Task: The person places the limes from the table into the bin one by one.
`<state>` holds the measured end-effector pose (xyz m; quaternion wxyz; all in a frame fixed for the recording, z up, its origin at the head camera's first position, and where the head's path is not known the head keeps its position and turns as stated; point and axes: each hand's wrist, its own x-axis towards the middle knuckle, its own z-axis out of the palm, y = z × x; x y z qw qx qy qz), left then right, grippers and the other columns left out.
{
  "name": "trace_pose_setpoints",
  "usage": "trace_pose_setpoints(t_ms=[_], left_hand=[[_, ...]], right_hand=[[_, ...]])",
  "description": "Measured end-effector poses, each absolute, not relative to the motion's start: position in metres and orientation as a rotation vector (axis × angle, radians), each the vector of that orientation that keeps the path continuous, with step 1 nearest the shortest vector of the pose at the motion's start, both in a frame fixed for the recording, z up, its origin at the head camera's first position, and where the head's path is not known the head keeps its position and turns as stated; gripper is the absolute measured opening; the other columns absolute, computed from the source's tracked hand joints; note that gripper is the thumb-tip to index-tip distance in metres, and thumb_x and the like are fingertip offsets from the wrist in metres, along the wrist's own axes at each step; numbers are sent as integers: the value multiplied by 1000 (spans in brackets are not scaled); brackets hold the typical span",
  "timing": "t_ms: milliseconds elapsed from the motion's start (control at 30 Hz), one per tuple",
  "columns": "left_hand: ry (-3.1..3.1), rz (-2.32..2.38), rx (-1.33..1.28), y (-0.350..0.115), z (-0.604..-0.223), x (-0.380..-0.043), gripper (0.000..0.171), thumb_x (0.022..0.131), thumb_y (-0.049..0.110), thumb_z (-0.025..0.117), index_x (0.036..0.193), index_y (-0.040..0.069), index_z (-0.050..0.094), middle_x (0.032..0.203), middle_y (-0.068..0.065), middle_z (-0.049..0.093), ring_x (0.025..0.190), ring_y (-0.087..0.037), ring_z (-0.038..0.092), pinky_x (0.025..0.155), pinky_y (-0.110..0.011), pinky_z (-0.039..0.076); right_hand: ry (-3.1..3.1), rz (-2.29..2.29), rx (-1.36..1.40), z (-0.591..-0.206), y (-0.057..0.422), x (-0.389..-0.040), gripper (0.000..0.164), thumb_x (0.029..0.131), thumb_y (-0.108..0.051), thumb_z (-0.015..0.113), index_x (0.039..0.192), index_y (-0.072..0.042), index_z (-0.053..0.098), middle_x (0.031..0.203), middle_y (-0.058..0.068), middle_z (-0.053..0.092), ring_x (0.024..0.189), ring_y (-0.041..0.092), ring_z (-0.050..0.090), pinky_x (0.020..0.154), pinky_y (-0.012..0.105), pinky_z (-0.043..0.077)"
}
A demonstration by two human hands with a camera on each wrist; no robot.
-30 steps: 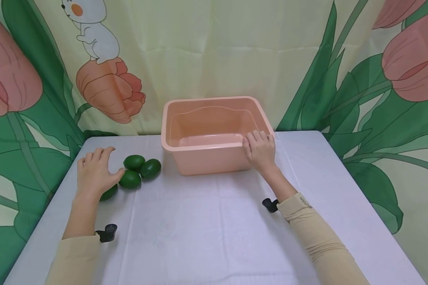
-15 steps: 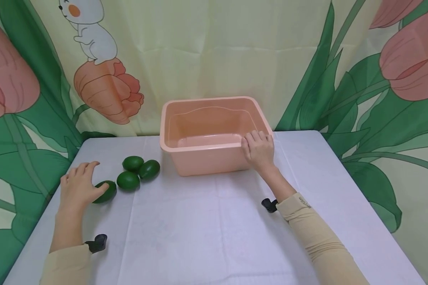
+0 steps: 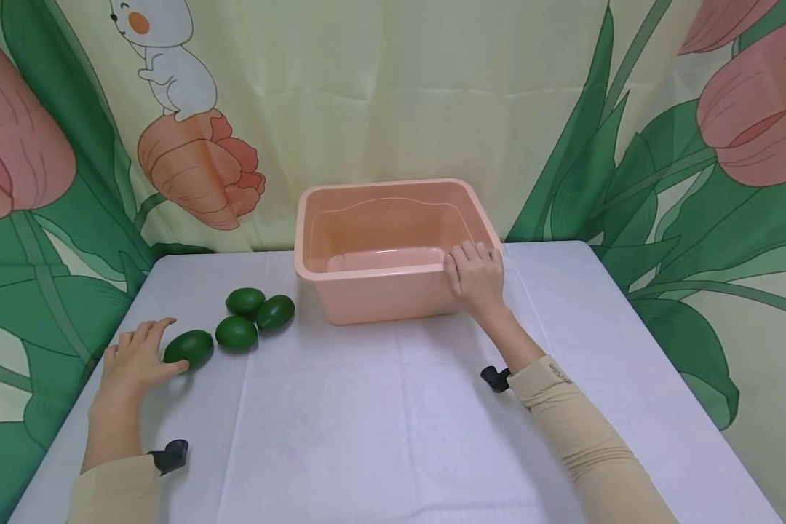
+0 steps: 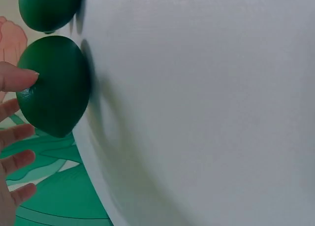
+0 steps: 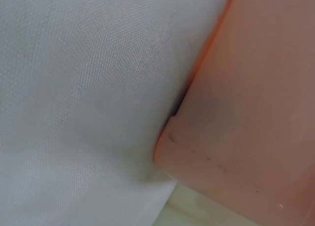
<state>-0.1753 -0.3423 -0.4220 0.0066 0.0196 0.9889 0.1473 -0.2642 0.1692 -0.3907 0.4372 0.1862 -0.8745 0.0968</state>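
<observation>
My left hand (image 3: 134, 360) is at the table's left side, thumb and fingers spread around the nearest green oval fruit (image 3: 192, 349). That fruit is smooth, dark green and pointed at one end, like a lime or small avocado. In the left wrist view the thumb overlaps the same green fruit (image 4: 56, 88); whether it touches cannot be told. Three similar green fruits (image 3: 237, 332) lie close together just to its right. With curled fingers my right hand (image 3: 477, 278) grips the front right rim of a pink plastic basin (image 3: 386, 295). Nothing lies on the visible part of the basin's floor.
A white cloth (image 3: 340, 437) covers the table. Behind the basin hangs a curtain (image 3: 393, 94) printed with tulips, leaves and a white animal on a carrot. The right wrist view shows the basin's lower corner (image 5: 236, 127) against the cloth.
My left hand has moved left and toward me, away from the three grouped fruits to the nearest one, which is now more exposed. The right hand and basin have stayed in place.
</observation>
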Motion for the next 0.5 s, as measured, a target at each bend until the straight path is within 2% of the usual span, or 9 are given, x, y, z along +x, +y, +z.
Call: trace_pose_setpoints(t_ms=[267, 500], left_hand=[[3046, 448, 53, -349, -430, -173, 81, 74, 33, 68, 134, -1, 27, 127, -34, 27, 107, -55, 23, 84, -67, 18], [3000, 445, 26, -352, -437, -170, 78, 74, 34, 67, 132, -3, 30, 126, -34, 28, 107, -54, 24, 83, -67, 19]], right_hand=[[-2147, 248, 477, -389, 169, -263, 38, 93, -29, 30, 77, -5, 55, 75, 11, 52, 70, 30, 46, 65, 44, 35], [-2159, 239, 470, -389, 169, -263, 42, 95, -31, 27, 77, -5, 55, 75, 11, 52, 70, 30, 46, 64, 44, 35]])
